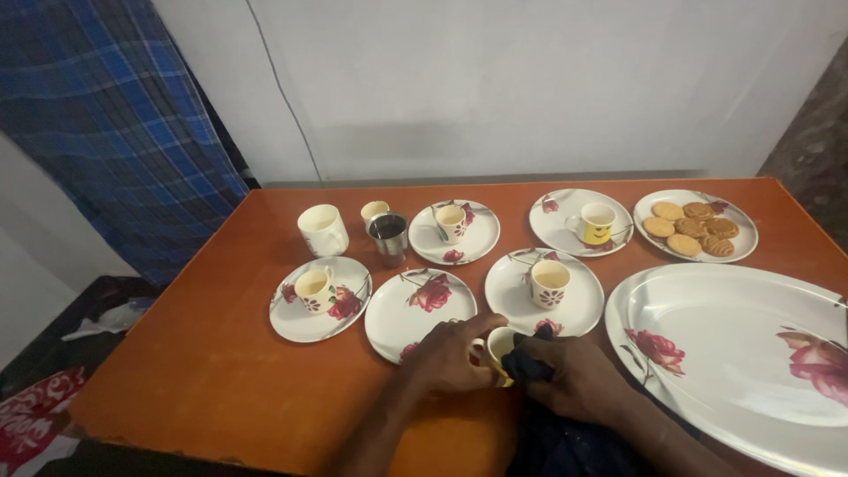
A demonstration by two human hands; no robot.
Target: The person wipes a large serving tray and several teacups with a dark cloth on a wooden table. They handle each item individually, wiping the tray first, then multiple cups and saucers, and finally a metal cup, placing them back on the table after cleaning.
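Observation:
My left hand (450,355) grips a small yellow cup (500,346) at the near edge of an orange table (221,353). Pressed against the cup's right side, my right hand (574,375) holds a dark cloth (530,360). The cup hovers at the near rim of a white flowered plate (420,305). Just beyond stands a plate with a cream flowered cup (549,283).
Further plates carry cups: left (314,290), back middle (450,223), and a yellow smiley cup (597,223). A plate of biscuits (691,227) sits back right. A large white oval platter (751,344) fills the right. A white mug (322,230), small cup (374,210) and steel tumbler (389,237) stand back left.

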